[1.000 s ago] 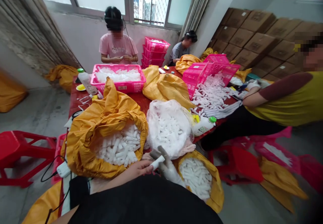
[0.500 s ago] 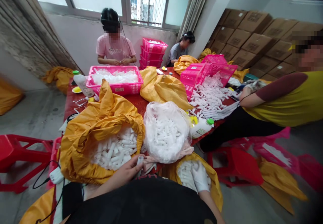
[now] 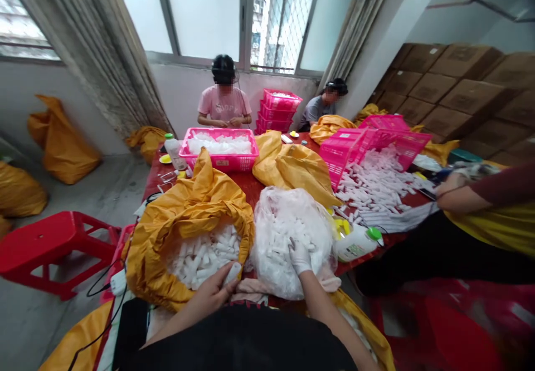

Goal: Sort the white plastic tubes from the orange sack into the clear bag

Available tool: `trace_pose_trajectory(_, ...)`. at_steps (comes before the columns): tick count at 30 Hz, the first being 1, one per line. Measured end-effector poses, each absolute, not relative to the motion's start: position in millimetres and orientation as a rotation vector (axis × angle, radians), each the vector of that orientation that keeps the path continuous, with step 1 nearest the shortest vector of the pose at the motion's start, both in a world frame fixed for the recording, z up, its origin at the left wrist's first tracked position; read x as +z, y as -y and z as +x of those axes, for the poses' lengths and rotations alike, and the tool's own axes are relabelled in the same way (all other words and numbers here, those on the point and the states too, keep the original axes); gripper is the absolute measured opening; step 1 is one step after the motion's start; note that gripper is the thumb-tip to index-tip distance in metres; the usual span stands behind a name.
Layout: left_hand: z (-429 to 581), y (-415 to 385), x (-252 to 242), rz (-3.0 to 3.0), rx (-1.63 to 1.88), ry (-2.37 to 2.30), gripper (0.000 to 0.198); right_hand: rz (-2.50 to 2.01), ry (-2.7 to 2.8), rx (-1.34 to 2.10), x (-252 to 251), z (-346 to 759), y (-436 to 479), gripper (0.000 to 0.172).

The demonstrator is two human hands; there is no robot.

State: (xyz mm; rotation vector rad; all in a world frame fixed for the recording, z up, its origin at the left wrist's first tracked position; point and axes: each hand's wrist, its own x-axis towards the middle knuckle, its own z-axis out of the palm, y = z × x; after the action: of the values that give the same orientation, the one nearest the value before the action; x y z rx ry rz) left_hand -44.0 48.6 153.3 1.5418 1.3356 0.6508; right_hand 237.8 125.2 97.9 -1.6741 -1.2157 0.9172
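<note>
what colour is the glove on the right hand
White; the glove shows best in the head view.

1. Two hands are seen at 6 o'clock: one bare left hand (image 3: 212, 294), gripping one white tube (image 3: 232, 273), and one gloved right hand (image 3: 300, 256).
2. Three co-workers (image 3: 224, 101) (image 3: 321, 103) (image 3: 472, 204) are counted, two near 12 o'clock and one at 3 o'clock.
3. Seven pink baskets (image 3: 218, 162) are counted: one at 12 o'clock, four stacked near 1 o'clock, two near 2 o'clock.
4. Two green-capped plastic bottles (image 3: 174, 152) (image 3: 357, 244) are counted, at 11 and 4 o'clock.

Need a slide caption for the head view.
Bare left hand holds a white tube; gloved right hand touches white tubes in a clear plastic bag.
</note>
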Motion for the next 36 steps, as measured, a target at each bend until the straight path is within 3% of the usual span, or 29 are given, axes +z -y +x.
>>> trace_pose_trajectory(6, -51, -44, 181, 1.706, 0.668, -1.234, 0.044, -1.254, 1.17, 1.469, 143, 182, -119, 0.052)
trace_pose_trajectory(10, -49, -47, 196, 1.77, 0.669, -1.049, 0.038, -1.082, 1.33, 1.768, 191, 159, -97, 0.037)
trace_pose_trajectory(14, -53, -48, 192, 1.769, 0.631, -0.984, 0.04, -1.064, 1.829, 1.489, 224, 151, -93, 0.023)
trace_pose_trajectory(17, -58, -48, 187, 1.708, 0.607, -0.931, 0.042, -1.039, 1.896, 1.408, 229, 148, -95, 0.019)
trace_pose_trajectory(20, -64, -48, 185, 1.661, 0.623, -0.891, 0.044, -1.139, 1.8, 1.479, 224, 141, -94, 0.018)
trace_pose_trajectory(24, -72, -48, 185, 1.7, 0.616, -0.889, 0.044, -1.199, 1.945, 1.238, 225, 128, -84, 0.019)
trace_pose_trajectory(29, -92, -42, 179, 1.69, 0.574, -0.914, 0.045, -1.112, 2.3, 1.209, 235, 121, -65, 0.032)
trace_pose_trajectory(32, -104, -36, 177, 1.649, 0.573, -0.867, 0.049, -1.135, 2.079, 1.337, 231, 112, -56, 0.034)
trace_pose_trajectory(36, -111, -28, 174, 1.54, 0.617, -0.817, 0.053, -1.077, 1.219, 1.417, 214, 77, -45, 0.036)
